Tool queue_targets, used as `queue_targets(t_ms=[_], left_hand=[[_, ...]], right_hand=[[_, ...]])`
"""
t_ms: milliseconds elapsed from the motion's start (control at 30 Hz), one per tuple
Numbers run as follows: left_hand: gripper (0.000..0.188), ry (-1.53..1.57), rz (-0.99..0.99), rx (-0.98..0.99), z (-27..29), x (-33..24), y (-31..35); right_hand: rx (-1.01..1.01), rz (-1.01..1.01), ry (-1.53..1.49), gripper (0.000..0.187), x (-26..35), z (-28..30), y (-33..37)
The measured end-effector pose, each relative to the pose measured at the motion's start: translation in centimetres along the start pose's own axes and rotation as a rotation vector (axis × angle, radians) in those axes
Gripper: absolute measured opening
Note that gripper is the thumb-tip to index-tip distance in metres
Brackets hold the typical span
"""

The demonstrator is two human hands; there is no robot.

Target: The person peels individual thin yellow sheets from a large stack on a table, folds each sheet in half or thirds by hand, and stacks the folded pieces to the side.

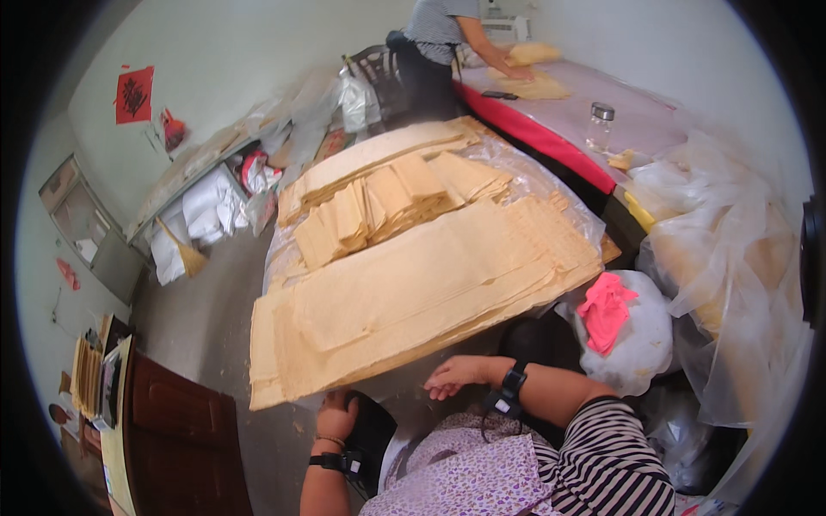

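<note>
Several broad tan sheets (413, 288) lie stacked along the near side of the surface (612, 250) before me. Watching remotely, I find the left hand (335, 417) just beside their near edge; I cannot tell whether its fingers hold anything. The right hand (456, 377) hangs near that edge, fingers loosely apart, with nothing that I can see in them. Beyond the sheets lie folded tan bundles (404, 189); to their right, a pink cloth (606, 311) rests on a white bag (647, 340). Farther back, a person (434, 60) leans over a pink-edged surface (632, 103).
</note>
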State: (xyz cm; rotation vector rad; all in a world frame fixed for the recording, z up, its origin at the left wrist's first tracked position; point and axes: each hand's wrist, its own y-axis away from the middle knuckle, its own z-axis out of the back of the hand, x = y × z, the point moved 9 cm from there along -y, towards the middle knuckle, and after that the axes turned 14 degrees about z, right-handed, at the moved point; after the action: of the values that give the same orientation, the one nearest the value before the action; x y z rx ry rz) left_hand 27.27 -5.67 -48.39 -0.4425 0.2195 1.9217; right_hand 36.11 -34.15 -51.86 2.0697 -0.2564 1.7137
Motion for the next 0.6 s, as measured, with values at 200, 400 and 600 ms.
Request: queue_targets(t_ms=[200, 400, 600], left_hand=[[0.030, -0.523, -0.165, 0.093, -6.5, -5.6, -2.7], [0.032, -0.651, -0.123, 0.213, -9.7, -5.8, -3.8], [0.032, -0.646, -0.225, 0.106, -9.7, -7.8, -3.9]], right_hand=[[-0.209, 0.045, 0.851, 0.045, -2.9, 5.2, -0.7], [0.233, 0.050, 0.922, 0.044, 1.1, -0.4, 0.6], [0.120, 0.050, 0.869, 0.040, -4.7, 2.5, -1.5]])
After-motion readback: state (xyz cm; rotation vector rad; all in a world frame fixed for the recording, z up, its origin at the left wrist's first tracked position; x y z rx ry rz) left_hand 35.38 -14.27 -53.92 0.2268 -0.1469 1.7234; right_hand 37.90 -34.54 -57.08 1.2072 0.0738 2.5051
